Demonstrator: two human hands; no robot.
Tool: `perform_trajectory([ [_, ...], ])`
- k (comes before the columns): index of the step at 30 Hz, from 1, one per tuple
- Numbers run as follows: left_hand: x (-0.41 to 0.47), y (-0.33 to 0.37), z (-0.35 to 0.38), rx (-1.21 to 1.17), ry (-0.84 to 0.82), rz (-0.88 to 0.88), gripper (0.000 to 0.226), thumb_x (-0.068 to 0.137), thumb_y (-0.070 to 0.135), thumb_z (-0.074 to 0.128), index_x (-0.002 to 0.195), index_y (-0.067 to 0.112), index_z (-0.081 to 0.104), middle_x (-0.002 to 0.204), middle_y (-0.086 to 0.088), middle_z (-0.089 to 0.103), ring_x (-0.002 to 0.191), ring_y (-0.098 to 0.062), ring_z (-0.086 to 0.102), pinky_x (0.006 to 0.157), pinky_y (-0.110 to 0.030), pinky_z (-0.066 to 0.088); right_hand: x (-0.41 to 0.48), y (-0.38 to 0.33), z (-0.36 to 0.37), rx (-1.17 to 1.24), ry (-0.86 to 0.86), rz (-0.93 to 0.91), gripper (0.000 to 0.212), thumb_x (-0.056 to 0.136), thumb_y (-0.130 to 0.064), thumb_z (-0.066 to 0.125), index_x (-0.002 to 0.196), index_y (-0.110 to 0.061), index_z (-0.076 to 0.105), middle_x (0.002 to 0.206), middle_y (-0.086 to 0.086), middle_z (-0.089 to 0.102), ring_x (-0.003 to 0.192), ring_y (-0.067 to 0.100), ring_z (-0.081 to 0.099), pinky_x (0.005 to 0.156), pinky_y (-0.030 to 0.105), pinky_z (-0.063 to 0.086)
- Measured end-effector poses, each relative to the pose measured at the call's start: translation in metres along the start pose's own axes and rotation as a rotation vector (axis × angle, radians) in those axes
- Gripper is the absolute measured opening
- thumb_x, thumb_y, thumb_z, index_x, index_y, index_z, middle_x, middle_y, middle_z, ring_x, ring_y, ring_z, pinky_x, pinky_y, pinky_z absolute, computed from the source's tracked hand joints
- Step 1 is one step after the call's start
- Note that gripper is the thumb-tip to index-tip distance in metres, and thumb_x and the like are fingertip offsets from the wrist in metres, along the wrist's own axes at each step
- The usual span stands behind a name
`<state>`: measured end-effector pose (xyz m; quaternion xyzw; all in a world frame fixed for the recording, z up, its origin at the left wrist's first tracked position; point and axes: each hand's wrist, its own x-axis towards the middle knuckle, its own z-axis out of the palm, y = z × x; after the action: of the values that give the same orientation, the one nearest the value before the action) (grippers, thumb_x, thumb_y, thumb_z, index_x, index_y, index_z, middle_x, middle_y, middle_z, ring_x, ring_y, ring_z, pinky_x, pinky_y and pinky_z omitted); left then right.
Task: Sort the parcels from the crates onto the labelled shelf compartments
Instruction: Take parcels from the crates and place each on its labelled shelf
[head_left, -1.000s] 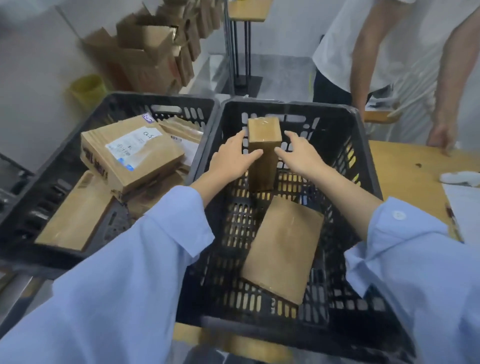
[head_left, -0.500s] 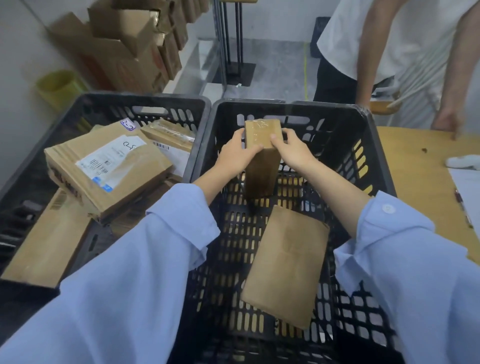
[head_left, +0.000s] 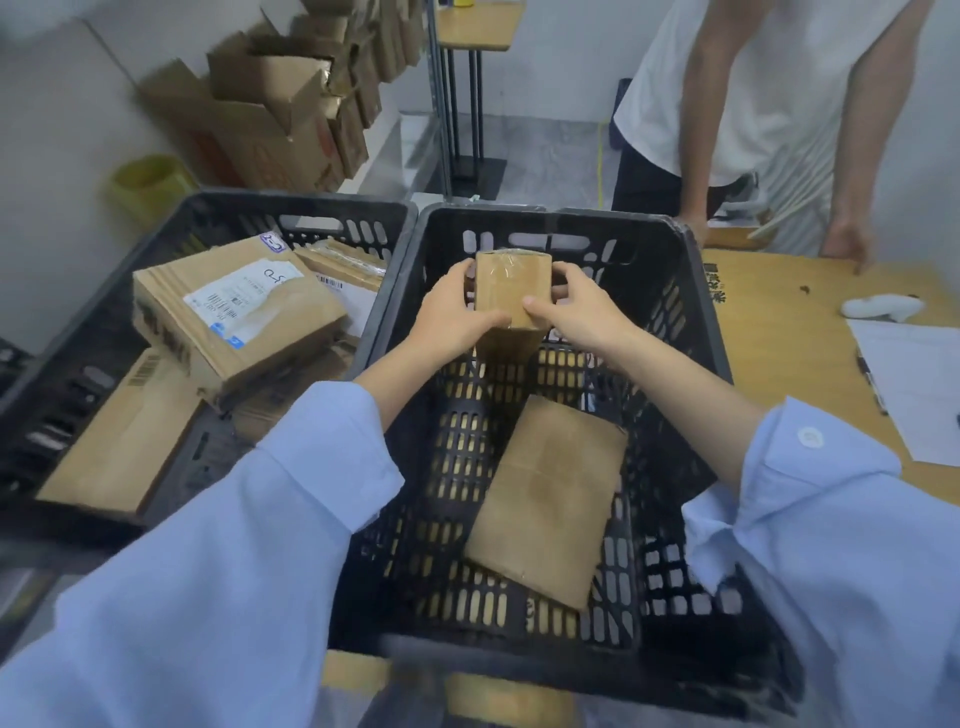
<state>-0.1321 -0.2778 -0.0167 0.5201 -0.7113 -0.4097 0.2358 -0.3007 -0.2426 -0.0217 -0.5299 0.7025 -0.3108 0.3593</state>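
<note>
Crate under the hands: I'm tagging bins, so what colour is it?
Black, with slotted lattice walls; the crate shows best in the head view.

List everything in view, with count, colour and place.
left crate: one, black, at left
right crate: one, black, centre
held parcel: one, brown, over right crate
flat parcel: one, brown, on right crate's floor
piled parcels: several, brown, in left crate
cartons: several, brown, by far wall
bin: one, yellow, behind left crate
table: one, tan, right
paper: one, white, on table
bystander: one, white shirt, behind table
left hand: one, grips held parcel
right hand: one, grips held parcel
</note>
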Motion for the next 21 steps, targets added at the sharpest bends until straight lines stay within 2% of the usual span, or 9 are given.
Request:
perform_trajectory([
  [3,-0.032,0.010,-0.008,0.029,0.037,0.028,0.077,0.084,0.019,0.075,0.149,0.015,0.034,0.142,-0.004,0.045,0.124,-0.015,0.044,0.091,-0.023,0.035,-0.029,-0.014,-0.006,-0.029,-0.036,-0.065,0.070,0.092,-0.031,0.065,0.151,-0.014,0.030,0.141,0.007,0.051,0.123,0.021,0.053,0.103,0.041,0.047],
  [5,-0.055,0.017,-0.013,0.038,0.072,0.028,0.077,0.082,0.022,0.076,0.148,0.014,0.036,0.137,0.000,0.043,0.121,-0.012,0.043,0.092,-0.024,0.035,-0.050,-0.024,-0.010,-0.043,-0.061,-0.122,0.066,0.091,-0.032,0.065,0.148,-0.016,0.037,0.141,0.005,0.052,0.124,0.019,0.052,0.102,0.036,0.044],
  [7,-0.078,0.024,-0.019,0.029,0.123,0.034,0.078,0.080,0.023,0.079,0.147,0.013,0.039,0.137,-0.004,0.045,0.123,-0.016,0.047,0.093,-0.025,0.038,-0.072,-0.033,-0.013,-0.042,-0.076,-0.184,0.064,0.090,-0.032,0.067,0.146,-0.018,0.041,0.140,0.003,0.054,0.126,0.019,0.051,0.105,0.037,0.042],
  [9,-0.105,0.032,-0.025,-0.003,0.182,0.055,0.076,0.078,0.020,0.081,0.143,0.012,0.042,0.136,-0.006,0.049,0.121,-0.015,0.048,0.095,-0.026,0.041,-0.096,-0.043,-0.016,-0.028,-0.074,-0.233,0.065,0.088,-0.032,0.069,0.145,-0.017,0.041,0.138,0.003,0.055,0.125,0.019,0.052,0.107,0.042,0.043],
  [12,-0.148,0.041,-0.036,-0.062,0.261,0.075,0.070,0.079,0.017,0.080,0.138,0.015,0.041,0.138,-0.004,0.049,0.125,-0.014,0.047,0.098,-0.027,0.042,-0.132,-0.060,-0.017,0.011,-0.076,-0.313,0.065,0.087,-0.027,0.073,0.142,-0.018,0.040,0.138,0.002,0.053,0.122,0.018,0.053,0.104,0.038,0.045],
  [16,-0.209,0.045,-0.049,-0.180,0.361,0.071,0.060,0.083,0.016,0.077,0.131,0.015,0.040,0.137,-0.005,0.051,0.127,-0.019,0.049,0.106,-0.039,0.045,-0.176,-0.084,-0.006,0.030,-0.113,-0.430,0.067,0.082,-0.023,0.078,0.136,-0.020,0.037,0.140,0.001,0.049,0.121,0.019,0.054,0.099,0.036,0.049],
  [18,-0.235,0.046,-0.056,-0.233,0.410,0.062,0.053,0.085,0.017,0.075,0.125,0.018,0.040,0.131,0.000,0.052,0.121,-0.015,0.053,0.098,-0.032,0.051,-0.194,-0.095,0.001,0.039,-0.132,-0.484,0.069,0.081,-0.022,0.079,0.135,-0.019,0.037,0.141,0.001,0.048,0.124,0.020,0.052,0.102,0.041,0.049],
  [20,-0.261,0.048,-0.064,-0.243,0.462,0.055,0.048,0.088,0.020,0.073,0.121,0.023,0.038,0.119,0.010,0.050,0.103,0.002,0.053,0.074,-0.009,0.050,-0.211,-0.105,0.009,0.039,-0.159,-0.534,0.069,0.082,-0.020,0.078,0.135,-0.020,0.035,0.144,0.001,0.046,0.123,0.020,0.053,0.099,0.038,0.051],
  [21,-0.274,0.049,-0.068,-0.244,0.490,0.055,0.048,0.088,0.022,0.073,0.120,0.024,0.038,0.117,0.012,0.049,0.097,0.006,0.051,0.064,-0.003,0.046,-0.219,-0.109,0.014,0.041,-0.170,-0.558,0.069,0.082,-0.019,0.078,0.136,-0.020,0.034,0.145,0.001,0.045,0.122,0.020,0.054,0.096,0.034,0.052],
])
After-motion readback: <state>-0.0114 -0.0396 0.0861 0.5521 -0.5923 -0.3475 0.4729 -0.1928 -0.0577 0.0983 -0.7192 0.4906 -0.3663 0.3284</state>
